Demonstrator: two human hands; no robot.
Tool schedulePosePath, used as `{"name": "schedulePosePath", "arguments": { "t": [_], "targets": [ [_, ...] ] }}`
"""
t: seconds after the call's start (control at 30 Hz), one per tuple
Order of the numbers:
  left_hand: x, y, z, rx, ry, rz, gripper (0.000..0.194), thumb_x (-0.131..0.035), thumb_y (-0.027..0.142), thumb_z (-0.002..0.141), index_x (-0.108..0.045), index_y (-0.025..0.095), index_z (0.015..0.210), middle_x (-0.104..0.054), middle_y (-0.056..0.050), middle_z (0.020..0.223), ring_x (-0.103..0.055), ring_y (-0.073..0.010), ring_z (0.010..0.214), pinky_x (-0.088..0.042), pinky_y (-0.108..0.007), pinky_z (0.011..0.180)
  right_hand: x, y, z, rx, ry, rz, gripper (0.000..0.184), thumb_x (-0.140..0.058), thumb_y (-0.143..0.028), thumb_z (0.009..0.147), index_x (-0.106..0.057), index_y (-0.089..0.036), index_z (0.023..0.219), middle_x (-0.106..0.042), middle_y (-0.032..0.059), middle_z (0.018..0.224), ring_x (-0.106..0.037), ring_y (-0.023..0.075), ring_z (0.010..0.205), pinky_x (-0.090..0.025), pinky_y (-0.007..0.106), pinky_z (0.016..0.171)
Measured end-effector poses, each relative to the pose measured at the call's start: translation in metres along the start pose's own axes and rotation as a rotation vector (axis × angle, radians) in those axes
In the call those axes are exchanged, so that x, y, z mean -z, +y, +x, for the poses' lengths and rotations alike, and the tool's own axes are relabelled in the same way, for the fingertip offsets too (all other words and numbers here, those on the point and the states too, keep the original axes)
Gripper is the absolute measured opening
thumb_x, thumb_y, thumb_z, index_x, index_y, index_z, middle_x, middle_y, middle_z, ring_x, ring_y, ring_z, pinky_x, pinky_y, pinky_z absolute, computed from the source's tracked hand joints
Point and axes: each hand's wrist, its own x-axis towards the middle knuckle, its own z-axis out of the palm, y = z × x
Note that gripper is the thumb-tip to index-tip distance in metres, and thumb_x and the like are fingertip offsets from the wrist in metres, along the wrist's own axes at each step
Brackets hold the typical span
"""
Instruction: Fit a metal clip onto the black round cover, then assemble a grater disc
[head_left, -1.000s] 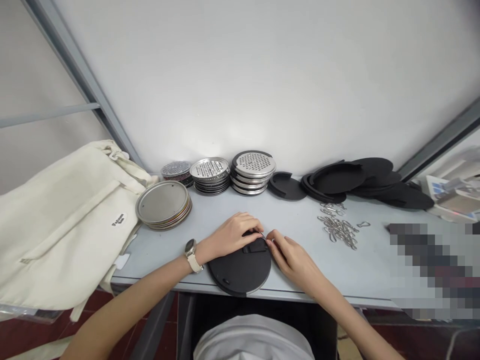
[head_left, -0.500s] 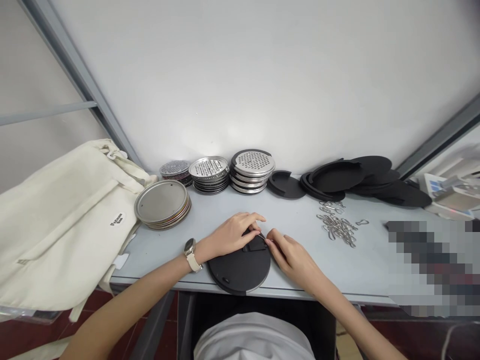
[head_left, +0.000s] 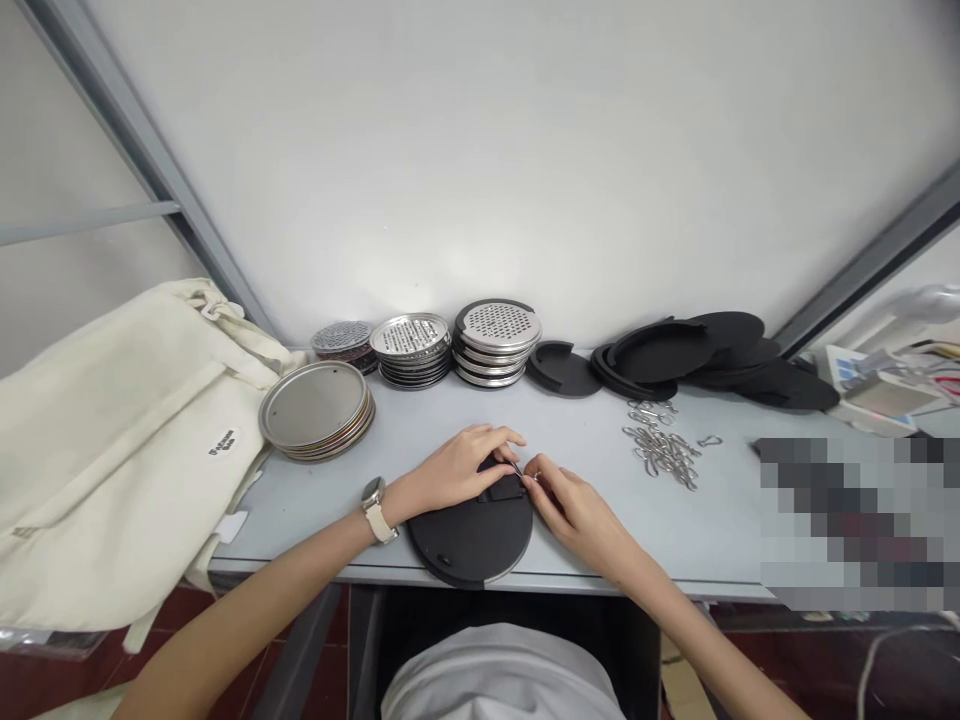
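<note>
Against a pale wall [head_left: 465,160], the grey table [head_left: 577,425] bears a black disc [head_left: 471,540] at its six o'clock edge. At the disc's one o'clock rim, the right hand [head_left: 574,508]'s grip pinches a small metal clip [head_left: 517,467]; the left hand [head_left: 461,472] covers twelve o'clock, its grip too hidden to tell.

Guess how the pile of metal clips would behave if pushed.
The metal clips would probably scatter, since they lie loosely heaped. Each is likely stiff, judging by its shiny, metallic look, and perhaps light, being a slim open loop.
</note>
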Motion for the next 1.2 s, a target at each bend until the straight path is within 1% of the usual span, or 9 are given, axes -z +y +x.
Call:
{"name": "schedulePosePath", "arguments": {
  "t": [0.23, 0.33, 0.57, 0.73, 0.8, 0.87, 0.97, 1.07, 1.2],
  "targets": [
    [0.0014, -0.0008, -0.0002, -0.031, -0.018, 0.032, 0.013, -0.052, 0.017, 0.091, -0.062, 0.019, 0.098, -0.068, -0.002, 0.094, -0.058, -0.0151, 0.092, -0.042, -0.027, 0.086, 0.0, 0.0001, -0.0006, -0.002, -0.009, -0.009, 0.017, -0.029, -0.031, 0.1, -0.041, -0.024, 0.09, -0.058, -0.0001, 0.074, -0.052, 0.0181, 0.062, -0.038, 0.027, 0.06],
    [0.0017, -0.0001, -0.0004, -0.045, -0.022, 0.053, 0.012, -0.052, 0.02, 0.091, -0.064, 0.019, 0.093, -0.068, -0.001, 0.089, -0.058, -0.0151, 0.087, -0.042, -0.028, 0.086, 0.0007, -0.001, -0.0002, -0.014, -0.01, 0.006, 0.017, -0.03, -0.032, 0.099, -0.041, -0.024, 0.088, -0.056, -0.0007, 0.072, -0.052, 0.0179, 0.062, -0.038, 0.026, 0.06],
    [-0.0002, -0.0013, -0.0006, -0.077, 0.009, 0.092, 0.014, -0.051, 0.02, 0.091, -0.063, 0.016, 0.083, -0.066, -0.004, 0.089, -0.057, -0.0156, 0.09, -0.043, -0.03, 0.088, 0.0012, -0.0017, 0.002, -0.056, -0.013, 0.112, 0.016, -0.032, -0.033, 0.098, -0.041, -0.025, 0.087, -0.049, -0.0039, 0.064, -0.045, 0.0157, 0.055, -0.035, 0.025, 0.056],
    [-0.0031, -0.0014, -0.0034, -0.12, 0.046, 0.259, 0.017, -0.051, 0.021, 0.09, -0.065, 0.017, 0.084, -0.066, -0.005, 0.099, -0.055, -0.018, 0.097, -0.04, -0.034, 0.091, 0.0, 0.0001, 0.005, -0.087, -0.024, 0.211, 0.019, -0.034, -0.034, 0.097, -0.04, -0.024, 0.082, -0.042, -0.0065, 0.058, -0.039, 0.0135, 0.052, -0.032, 0.024, 0.053],
    [-0.0039, -0.0007, -0.0045, -0.125, 0.052, 0.293, 0.019, -0.049, 0.021, 0.091, -0.066, 0.017, 0.084, -0.065, -0.005, 0.098, -0.055, -0.0179, 0.096, -0.04, -0.034, 0.09, -0.0004, 0.0002, 0.0056, -0.098, -0.012, 0.229, 0.02, -0.035, -0.034, 0.096, -0.041, -0.024, 0.081, -0.042, -0.0067, 0.058, -0.039, 0.0129, 0.052, -0.031, 0.023, 0.053],
    [-0.004, 0.0, -0.005, -0.128, 0.043, 0.292, 0.018, -0.048, 0.023, 0.092, -0.065, 0.017, 0.086, -0.065, -0.005, 0.094, -0.055, -0.0173, 0.093, -0.04, -0.033, 0.088, -0.0003, 0.0001, 0.006, -0.106, -0.011, 0.246, 0.021, -0.036, -0.034, 0.096, -0.041, -0.023, 0.08, -0.043, -0.0067, 0.058, -0.039, 0.0125, 0.052, -0.03, 0.023, 0.053],
    [-0.0029, 0.0009, -0.0049, -0.121, 0.02, 0.292, 0.017, -0.054, 0.033, 0.09, -0.062, 0.017, 0.092, -0.065, -0.004, 0.09, -0.056, -0.0183, 0.09, -0.04, -0.034, 0.087, 0.0001, 0.0, 0.0065, -0.11, -0.012, 0.266, 0.021, -0.037, -0.034, 0.095, -0.042, -0.023, 0.079, -0.043, -0.0069, 0.057, -0.039, 0.012, 0.052, -0.03, 0.023, 0.053],
    [-0.0015, 0.0009, -0.0041, -0.09, 0.01, 0.274, 0.024, -0.06, 0.04, 0.085, -0.058, 0.017, 0.093, -0.064, -0.004, 0.09, -0.056, -0.0195, 0.089, -0.039, -0.034, 0.086, -0.0001, 0.0008, 0.0069, -0.108, -0.011, 0.285, 0.022, -0.037, -0.035, 0.095, -0.041, -0.023, 0.077, -0.042, -0.0073, 0.056, -0.039, 0.0115, 0.051, -0.029, 0.023, 0.052],
    [-0.0016, -0.001, -0.0021, -0.046, 0.018, 0.163, 0.037, -0.07, 0.047, 0.074, -0.056, 0.019, 0.095, -0.064, -0.003, 0.092, -0.057, -0.0193, 0.091, -0.039, -0.033, 0.087, -0.0009, 0.0024, 0.0057, -0.1, -0.012, 0.306, 0.023, -0.038, -0.035, 0.095, -0.042, -0.022, 0.077, -0.044, -0.007, 0.058, -0.039, 0.011, 0.052, -0.029, 0.023, 0.052]
  ]
}}
